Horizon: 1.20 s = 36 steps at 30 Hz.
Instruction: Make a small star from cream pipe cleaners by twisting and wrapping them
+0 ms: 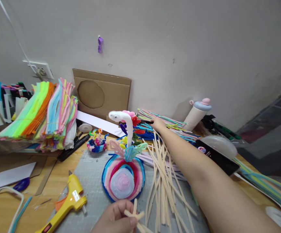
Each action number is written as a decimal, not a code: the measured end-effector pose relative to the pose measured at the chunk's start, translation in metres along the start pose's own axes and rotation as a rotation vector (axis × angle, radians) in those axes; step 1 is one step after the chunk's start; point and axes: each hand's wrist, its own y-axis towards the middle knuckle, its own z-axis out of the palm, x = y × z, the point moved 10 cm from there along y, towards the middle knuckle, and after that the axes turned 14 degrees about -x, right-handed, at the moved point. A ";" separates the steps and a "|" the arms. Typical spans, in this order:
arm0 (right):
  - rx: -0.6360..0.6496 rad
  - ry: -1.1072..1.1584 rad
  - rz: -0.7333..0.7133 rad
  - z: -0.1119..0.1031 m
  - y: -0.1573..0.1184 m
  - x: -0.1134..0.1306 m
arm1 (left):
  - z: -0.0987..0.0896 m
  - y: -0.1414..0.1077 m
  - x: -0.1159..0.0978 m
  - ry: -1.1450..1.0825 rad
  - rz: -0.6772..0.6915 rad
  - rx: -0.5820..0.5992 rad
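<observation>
Head view: swan (130,153) seemingly shaped; beige strips (163,184) loose
Left hand (118,217): pinching crossed strips (135,215)
Right hand (158,124): at coloured strips (173,121); grip unclear

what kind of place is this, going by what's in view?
Most likely a craft table; home or small studio, can't tell. Signs: a yellow glue gun, bundles of coloured pipe cleaners, and pale strips crossed in the left hand.
</observation>
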 end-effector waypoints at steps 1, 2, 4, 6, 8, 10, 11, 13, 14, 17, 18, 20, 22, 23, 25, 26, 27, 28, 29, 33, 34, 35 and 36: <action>-0.020 0.020 0.001 -0.004 0.001 -0.001 | 0.000 0.000 0.000 0.003 0.001 0.001; -0.046 0.044 0.001 -0.010 0.001 -0.002 | 0.000 0.000 0.000 0.006 0.000 -0.001; -0.120 0.098 -0.003 -0.029 0.003 -0.004 | 0.000 0.000 0.001 0.014 -0.002 -0.006; -0.230 0.159 -0.006 -0.057 0.005 -0.008 | -0.001 0.000 0.001 0.031 0.003 -0.005; -0.371 0.226 -0.004 -0.093 0.004 -0.015 | 0.000 0.000 0.000 0.052 0.016 -0.002; -0.529 0.284 0.010 -0.132 0.001 -0.024 | 0.000 0.000 -0.001 0.065 0.024 -0.006; -0.603 0.305 0.021 -0.150 -0.001 -0.030 | 0.000 -0.001 -0.001 0.070 0.025 -0.010; -0.724 0.330 0.047 -0.180 -0.008 -0.043 | 0.000 -0.002 -0.002 0.081 0.018 -0.020; -0.765 0.316 0.062 -0.189 -0.010 -0.049 | 0.001 -0.002 -0.003 0.086 0.015 -0.024; -0.693 0.168 0.049 -0.183 -0.009 -0.054 | 0.002 -0.003 -0.004 0.097 0.014 -0.024; -0.632 0.140 0.036 -0.171 -0.007 -0.052 | 0.003 -0.003 -0.004 0.097 0.016 -0.023; -0.482 0.108 0.010 -0.137 -0.002 -0.047 | 0.003 -0.002 -0.004 0.098 0.012 -0.022; -0.349 0.075 -0.018 -0.101 0.003 -0.039 | 0.003 -0.001 -0.003 0.095 0.005 -0.024; -0.295 0.056 -0.033 -0.086 0.005 -0.035 | 0.002 0.000 -0.003 0.092 0.002 -0.025; -0.219 0.020 -0.062 -0.061 0.009 -0.029 | 0.001 0.001 -0.003 0.083 0.005 -0.026; -0.187 0.004 -0.068 -0.051 0.010 -0.027 | 0.000 0.001 -0.003 0.074 0.008 -0.025; -0.158 -0.011 -0.068 -0.043 0.011 -0.026 | 0.000 0.002 -0.002 0.062 0.011 -0.023; -0.130 -0.025 -0.064 -0.035 0.012 -0.027 | -0.001 0.002 -0.002 0.047 0.012 -0.021; -0.100 -0.037 -0.058 -0.028 0.012 -0.027 | -0.001 0.002 -0.002 0.031 0.012 -0.019; -0.017 -0.059 -0.069 -0.016 0.016 -0.025 | -0.002 0.003 0.002 0.000 -0.003 -0.023; -0.013 -0.057 -0.078 -0.019 0.019 -0.024 | -0.003 0.003 0.002 0.003 -0.004 -0.023; -0.015 -0.053 -0.084 -0.024 0.022 -0.024 | -0.003 0.004 0.003 0.006 -0.004 -0.022; -0.021 -0.047 -0.088 -0.032 0.027 -0.025 | -0.003 0.004 0.003 0.010 -0.003 -0.021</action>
